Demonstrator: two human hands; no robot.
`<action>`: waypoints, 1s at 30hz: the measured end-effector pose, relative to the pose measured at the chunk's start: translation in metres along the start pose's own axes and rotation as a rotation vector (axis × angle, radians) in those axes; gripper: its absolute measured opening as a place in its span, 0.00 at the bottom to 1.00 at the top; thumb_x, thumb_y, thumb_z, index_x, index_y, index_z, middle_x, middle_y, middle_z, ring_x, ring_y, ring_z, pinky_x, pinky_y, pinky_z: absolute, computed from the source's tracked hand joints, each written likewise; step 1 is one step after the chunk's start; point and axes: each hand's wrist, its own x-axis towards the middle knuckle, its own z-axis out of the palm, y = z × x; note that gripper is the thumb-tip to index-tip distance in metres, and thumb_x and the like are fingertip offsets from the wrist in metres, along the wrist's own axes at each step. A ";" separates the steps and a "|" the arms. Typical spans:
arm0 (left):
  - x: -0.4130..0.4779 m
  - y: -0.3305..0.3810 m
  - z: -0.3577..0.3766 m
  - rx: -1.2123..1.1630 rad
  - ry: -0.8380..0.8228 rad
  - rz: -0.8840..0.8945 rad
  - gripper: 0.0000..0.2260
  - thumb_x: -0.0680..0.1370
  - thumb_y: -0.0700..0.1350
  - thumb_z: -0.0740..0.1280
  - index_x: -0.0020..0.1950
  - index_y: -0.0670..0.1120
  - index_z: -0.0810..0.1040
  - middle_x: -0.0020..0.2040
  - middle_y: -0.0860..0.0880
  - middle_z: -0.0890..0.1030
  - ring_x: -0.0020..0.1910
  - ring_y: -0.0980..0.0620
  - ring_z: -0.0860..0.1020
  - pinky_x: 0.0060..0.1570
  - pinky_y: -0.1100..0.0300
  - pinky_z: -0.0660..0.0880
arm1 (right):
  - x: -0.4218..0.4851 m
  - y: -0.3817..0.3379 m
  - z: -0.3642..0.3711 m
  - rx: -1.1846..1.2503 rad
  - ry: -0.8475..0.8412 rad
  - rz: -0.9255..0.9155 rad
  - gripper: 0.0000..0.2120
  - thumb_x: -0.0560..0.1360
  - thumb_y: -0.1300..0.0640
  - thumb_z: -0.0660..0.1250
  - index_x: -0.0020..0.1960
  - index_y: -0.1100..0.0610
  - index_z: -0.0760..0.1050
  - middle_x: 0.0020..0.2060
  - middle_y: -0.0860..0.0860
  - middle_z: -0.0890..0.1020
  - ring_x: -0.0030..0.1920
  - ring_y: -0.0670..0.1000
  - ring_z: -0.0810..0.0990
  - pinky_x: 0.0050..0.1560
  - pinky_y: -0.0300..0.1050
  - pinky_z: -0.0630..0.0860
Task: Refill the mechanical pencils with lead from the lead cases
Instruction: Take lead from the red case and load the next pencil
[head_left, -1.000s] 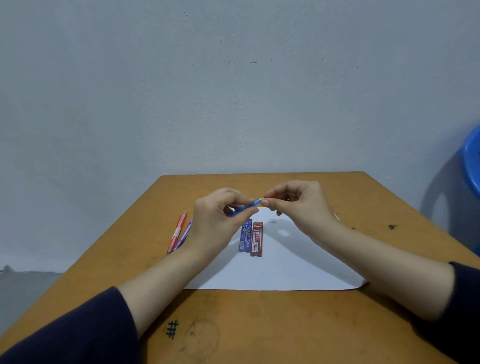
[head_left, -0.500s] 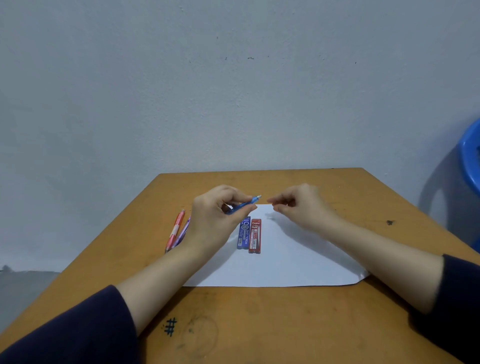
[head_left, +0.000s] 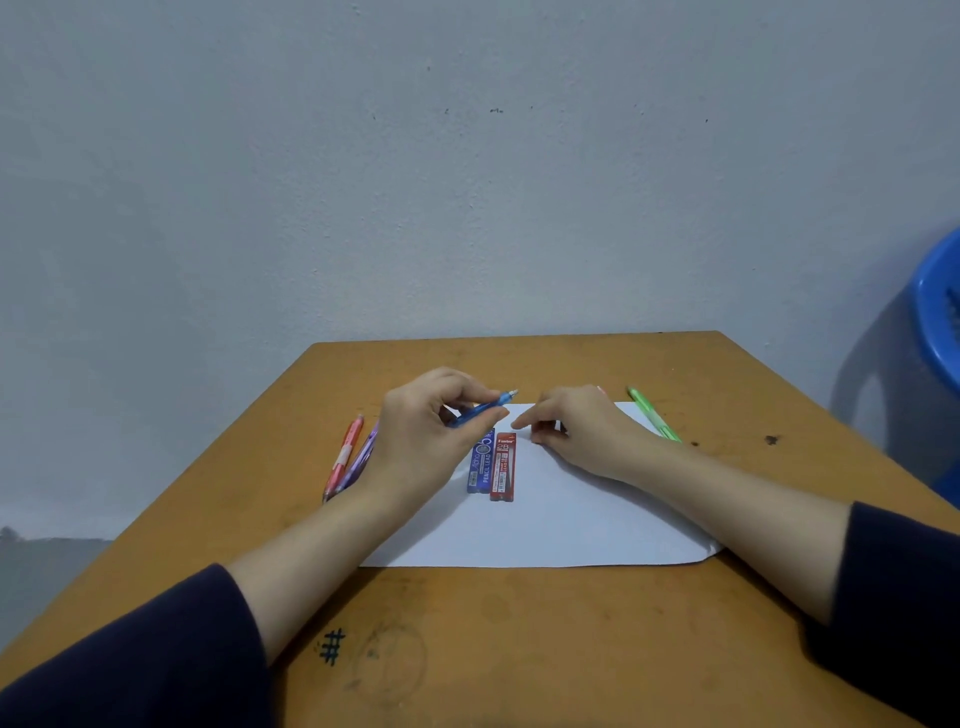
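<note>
My left hand (head_left: 421, 436) grips a blue mechanical pencil (head_left: 480, 410) above the white paper (head_left: 545, 525), its pale end pointing right. My right hand (head_left: 582, 436) sits low on the paper just right of that end, apart from the pencil. Its fingers are curled and the fingertips are close together; whether they pinch something small is hidden. A blue lead case (head_left: 480, 465) and a red lead case (head_left: 503, 467) lie side by side on the paper under the pencil.
A pink pencil (head_left: 344, 454) and a purple pencil (head_left: 363, 454) lie left of the paper on the wooden table (head_left: 467, 623). A green pencil (head_left: 652, 415) lies at the far right. A blue plastic chair (head_left: 935, 322) stands off the table's right side.
My right hand pinched the blue pencil's end, then pulled away to the right and dropped to the paper. The left hand kept the pencil nearly still.
</note>
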 end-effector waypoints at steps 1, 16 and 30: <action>0.000 0.000 0.000 0.001 -0.003 -0.002 0.06 0.69 0.40 0.76 0.45 0.44 0.84 0.43 0.50 0.83 0.40 0.57 0.79 0.36 0.71 0.73 | 0.000 0.001 0.002 -0.018 -0.003 -0.006 0.14 0.77 0.64 0.64 0.60 0.54 0.80 0.49 0.55 0.81 0.48 0.52 0.77 0.37 0.32 0.62; 0.000 0.000 0.001 -0.031 0.024 -0.009 0.05 0.69 0.39 0.76 0.43 0.44 0.83 0.41 0.51 0.83 0.39 0.56 0.79 0.36 0.69 0.73 | -0.004 -0.029 -0.021 1.089 0.322 0.245 0.10 0.74 0.70 0.66 0.44 0.57 0.81 0.34 0.52 0.82 0.34 0.44 0.80 0.44 0.33 0.76; 0.000 0.003 0.001 -0.056 0.059 0.012 0.05 0.70 0.40 0.75 0.44 0.45 0.83 0.42 0.51 0.83 0.40 0.56 0.80 0.36 0.63 0.76 | -0.009 -0.045 -0.024 1.501 0.299 0.336 0.07 0.75 0.72 0.63 0.47 0.66 0.79 0.32 0.54 0.81 0.32 0.47 0.80 0.47 0.37 0.80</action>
